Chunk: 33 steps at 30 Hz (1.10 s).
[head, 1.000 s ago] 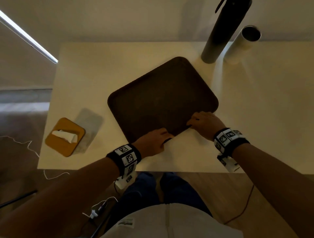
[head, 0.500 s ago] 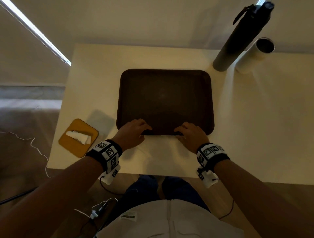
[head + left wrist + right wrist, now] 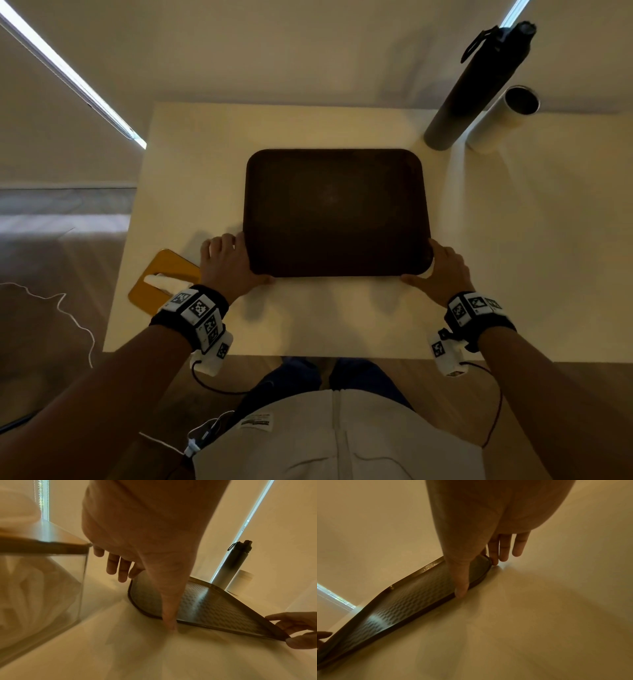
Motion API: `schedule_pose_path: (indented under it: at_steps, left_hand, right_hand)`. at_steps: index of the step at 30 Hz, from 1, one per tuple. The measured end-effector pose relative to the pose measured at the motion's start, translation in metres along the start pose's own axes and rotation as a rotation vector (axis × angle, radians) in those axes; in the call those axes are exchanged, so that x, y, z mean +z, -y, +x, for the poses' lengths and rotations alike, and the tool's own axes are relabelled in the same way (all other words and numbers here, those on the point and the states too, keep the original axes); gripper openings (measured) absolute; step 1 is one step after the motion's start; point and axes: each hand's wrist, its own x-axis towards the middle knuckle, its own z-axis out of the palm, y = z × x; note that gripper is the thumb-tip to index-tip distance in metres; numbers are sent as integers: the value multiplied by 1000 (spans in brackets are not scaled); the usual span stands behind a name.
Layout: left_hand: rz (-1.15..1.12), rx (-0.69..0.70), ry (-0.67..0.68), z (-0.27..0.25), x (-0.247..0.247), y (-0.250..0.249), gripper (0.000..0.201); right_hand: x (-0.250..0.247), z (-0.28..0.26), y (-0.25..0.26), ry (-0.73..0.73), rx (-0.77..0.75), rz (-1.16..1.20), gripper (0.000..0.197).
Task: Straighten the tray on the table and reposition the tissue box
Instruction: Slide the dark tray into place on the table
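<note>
Tray (image 3: pixel 337 212), dark brown with rounded corners and a honeycomb-textured floor, lies flat on the pale tabletop (image 3: pixel 308 315) in front of us, its edges running square with the tabletop's edges in the head view. Our left hand (image 3: pixel 227 265) cups its near-left corner: the left wrist view shows the thumb laid straight along the near rim with its tip on the tabletop, and the fingers (image 3: pixel 120 568) reaching down beside the left rim, so this grip is wide and only rests against the tray. Our right hand (image 3: pixel 440 270) mirrors it at the near-right corner, the thumb pressed along the near rim in the right wrist view and the straight fingers (image 3: pixel 505 546) touching the rounded corner at the tabletop; that grip too is wide and closes around nothing. We see the tissue box (image 3: pixel 161 281), clear-walled with a yellowish wooden lid and a white tissue poking from its slot, standing near the tabletop's near-left corner, just beside our left wrist and apart from the tray. At the far right a tall dark bottle (image 3: pixel 476 89) with a strap on its cap stands just beyond the tray's far-right corner, and a white cup (image 3: pixel 500 120) stands right beside the bottle.
</note>
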Motion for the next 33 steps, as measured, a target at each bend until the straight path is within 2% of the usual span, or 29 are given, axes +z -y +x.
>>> schedule_pose_path:
  at_steps: [9, 21, 26, 33]
  left_hand:
    - [6, 10, 47, 36, -17, 13, 102]
    - [-131, -17, 56, 97, -41, 20, 94]
    - [-137, -12, 56, 103, -42, 25, 95]
    - [-131, 7, 33, 95, -35, 31, 100]
  right_hand:
    - [1, 16, 24, -14, 9, -1, 102]
    - [-21, 75, 60, -13, 57, 28, 101]
    - [-25, 80, 65, -16, 43, 38, 96]
    - [-18, 73, 59, -11, 45, 53, 100]
